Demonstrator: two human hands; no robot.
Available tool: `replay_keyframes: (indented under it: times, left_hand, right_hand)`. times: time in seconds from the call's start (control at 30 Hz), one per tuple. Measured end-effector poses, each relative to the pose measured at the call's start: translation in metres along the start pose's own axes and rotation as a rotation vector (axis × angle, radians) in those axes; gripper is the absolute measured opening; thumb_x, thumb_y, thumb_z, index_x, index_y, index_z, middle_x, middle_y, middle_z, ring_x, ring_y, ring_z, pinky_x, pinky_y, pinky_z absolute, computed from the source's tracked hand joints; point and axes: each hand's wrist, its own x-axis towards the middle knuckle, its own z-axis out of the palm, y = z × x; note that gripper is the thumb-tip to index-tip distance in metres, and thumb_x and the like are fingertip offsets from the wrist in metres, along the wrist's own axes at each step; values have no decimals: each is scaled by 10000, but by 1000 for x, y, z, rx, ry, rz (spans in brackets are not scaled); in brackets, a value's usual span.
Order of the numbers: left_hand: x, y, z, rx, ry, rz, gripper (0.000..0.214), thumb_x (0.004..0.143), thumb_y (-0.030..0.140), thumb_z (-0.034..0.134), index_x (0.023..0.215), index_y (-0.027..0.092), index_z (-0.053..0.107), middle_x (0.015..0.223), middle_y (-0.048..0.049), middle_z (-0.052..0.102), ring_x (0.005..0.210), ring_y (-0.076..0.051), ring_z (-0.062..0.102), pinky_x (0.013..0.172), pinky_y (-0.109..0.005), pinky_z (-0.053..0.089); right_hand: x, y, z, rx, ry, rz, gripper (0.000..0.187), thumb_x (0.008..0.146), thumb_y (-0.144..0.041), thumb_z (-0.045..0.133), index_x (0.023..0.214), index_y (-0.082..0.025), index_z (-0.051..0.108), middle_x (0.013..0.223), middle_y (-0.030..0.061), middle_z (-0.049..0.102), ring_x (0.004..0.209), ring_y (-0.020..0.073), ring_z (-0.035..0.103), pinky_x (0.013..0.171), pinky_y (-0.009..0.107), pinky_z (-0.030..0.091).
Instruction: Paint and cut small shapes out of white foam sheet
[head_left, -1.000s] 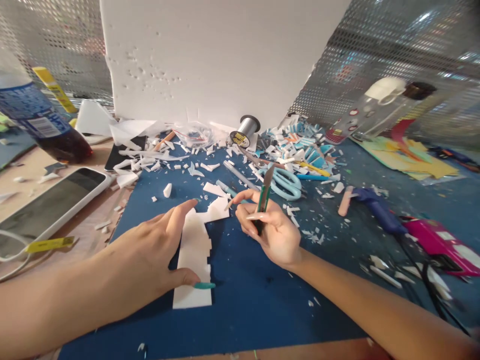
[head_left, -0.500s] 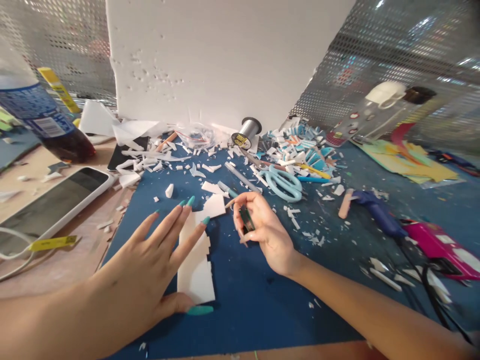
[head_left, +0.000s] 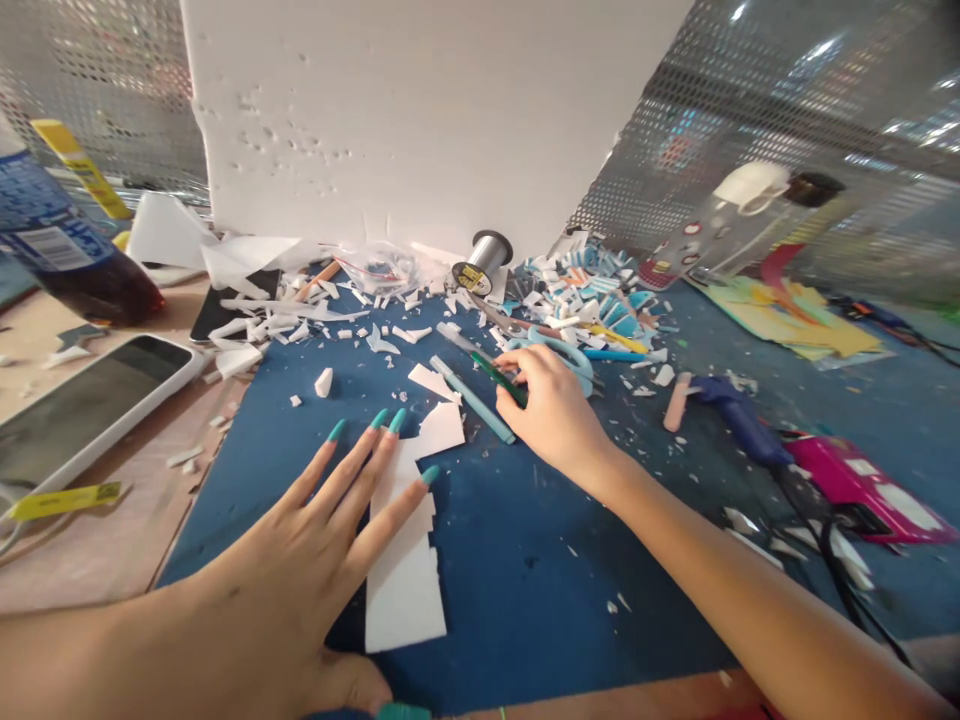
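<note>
The left hand (head_left: 311, 548), fingers wide, covers part of one white piece (head_left: 406, 590) toward the blue mat's (head_left: 517, 600) near edge; the right hand (head_left: 559, 405) holds one green knife (head_left: 493, 372) beside one pale-blue pen (head_left: 474, 400).

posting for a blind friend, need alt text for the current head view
The open left hand partly covers a jagged-edged white piece on a blue mat; the right hand grips a slim green tool by light-blue scissors. Behind lie white scraps and a silver spool.
</note>
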Motion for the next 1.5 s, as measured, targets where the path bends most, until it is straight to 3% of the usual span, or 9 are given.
replay_keyframes:
  times: [0.17, 0.37, 0.53, 0.67, 0.83, 0.93, 1.03, 1.3, 1.5]
  left_hand:
    - [4, -4, 11, -63, -8, -68, 1198, 826, 823, 496, 1614, 71, -3, 1600, -307, 286, 1466, -450, 349, 1077, -580, 427]
    - [5, -17, 25, -167, -57, -157, 1159, 831, 857, 425, 1621, 138, -23, 1663, -236, 187, 1541, -389, 183, 1168, -540, 342]
    - [7, -23, 29, -292, -49, -195, 1172, 819, 872, 400, 1608, 172, -110, 1674, -239, 142, 1547, -396, 149, 1178, -573, 324]
    - [13, -24, 18, -410, 73, -240, 1004, 889, 821, 288, 1601, 180, -12, 1672, -249, 120, 1555, -399, 107, 1190, -601, 293]
    - [16, -26, 6, -352, 439, -231, 609, 1029, 550, 365, 1549, 287, 190, 1429, -186, 463, 1311, -350, 506, 1058, -544, 440]
    - [14, -27, 8, -320, 469, -121, 566, 1053, 530, 292, 1528, 221, 278, 1210, -160, 587, 1060, -296, 607, 868, -466, 536]
    - [14, -25, 8, -318, 427, 64, 500, 1088, 434, 237, 1330, 80, 494, 989, -134, 646, 866, -239, 609, 719, -380, 535]
    - [22, -20, 1, -195, 366, 165, 346, 1085, 210, 285, 898, 129, 564, 661, -46, 623, 558, -193, 566, 528, -350, 418]
    - [24, -15, 1, -159, 402, 140, 468, 1098, 242, 230, 710, 198, 489, 541, -26, 559, 469, -183, 534, 502, -364, 388]
  right_hand:
    - [-5, -7, -2, -110, 95, -157, 311, 863, -212, 569, 1170, -182, 528, 1158, 181, 567, 1172, 358, 547, 994, 552, 482]
    - [-12, -24, -10, -39, -251, -151, 442, 870, -165, 535, 1312, -145, 512, 1118, 153, 545, 866, 240, 610, 815, 430, 556]
    - [-7, -19, -12, -16, -310, -80, 492, 866, -81, 424, 1307, -209, 601, 1012, 100, 527, 779, 194, 570, 816, 423, 523]
    - [-3, -23, -20, 504, -314, 111, 326, 852, -121, 428, 1067, -188, 665, 809, 27, 538, 611, 139, 525, 577, 290, 474]
    - [-19, -51, -28, 1473, -851, 149, 514, 883, -557, 622, 1253, -208, 548, 1069, 91, 665, 814, 190, 682, 667, 316, 573]
    - [-35, -67, -30, 1594, -1027, 151, 645, 686, -465, 878, 1157, -185, 536, 978, 69, 647, 858, 160, 654, 762, 284, 561]
    - [-47, -76, -29, 1573, -1148, 237, 585, 741, -472, 837, 1112, -174, 499, 946, 69, 618, 846, 137, 631, 758, 261, 541]
    - [-59, -81, -2, 1318, -443, -276, 406, 980, -374, 596, 643, -162, 517, 640, -39, 427, 555, 57, 383, 544, 205, 359]
    - [-65, -83, 9, 1209, -294, -389, 474, 1006, -345, 479, 562, -179, 477, 563, -38, 364, 472, 72, 330, 456, 244, 301]
